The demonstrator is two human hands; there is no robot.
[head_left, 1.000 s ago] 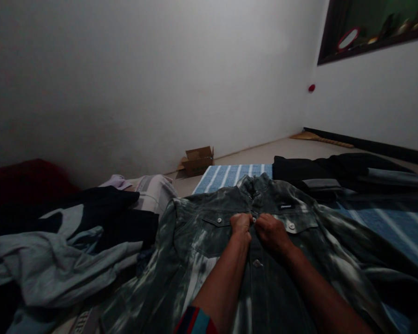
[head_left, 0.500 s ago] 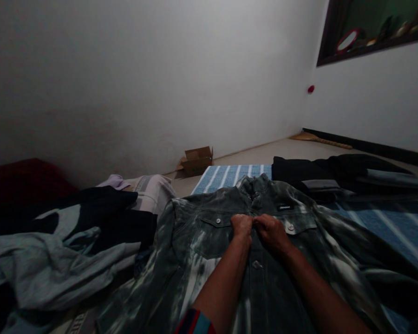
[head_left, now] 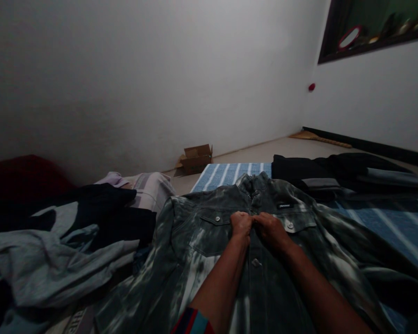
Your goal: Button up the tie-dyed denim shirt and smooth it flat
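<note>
A dark grey-green denim jacket (head_left: 209, 236) with pale bleached streaks lies spread out, front up, its collar pointing away from me. My left hand (head_left: 241, 223) and my right hand (head_left: 270, 228) meet at the upper front placket, between the two chest pockets. Both are closed on the jacket's front edges, fingertips pinched together. Whatever button sits between the fingers is hidden. Lower on the placket a metal button (head_left: 256, 263) shows. Each chest flap carries a round button, and a small dark label sits above the right one.
On the left lie heaped clothes, among them a grey garment (head_left: 55, 269) and dark ones (head_left: 125, 227). Folded black clothes (head_left: 306, 176) rest on the blue striped sheet (head_left: 379, 222) at right. A cardboard box (head_left: 196, 159) and a broom (head_left: 316, 138) are on the floor by the walls.
My hands stay pinched on the same part of the placket, with hardly any movement. The whole view has shifted very slightly.
</note>
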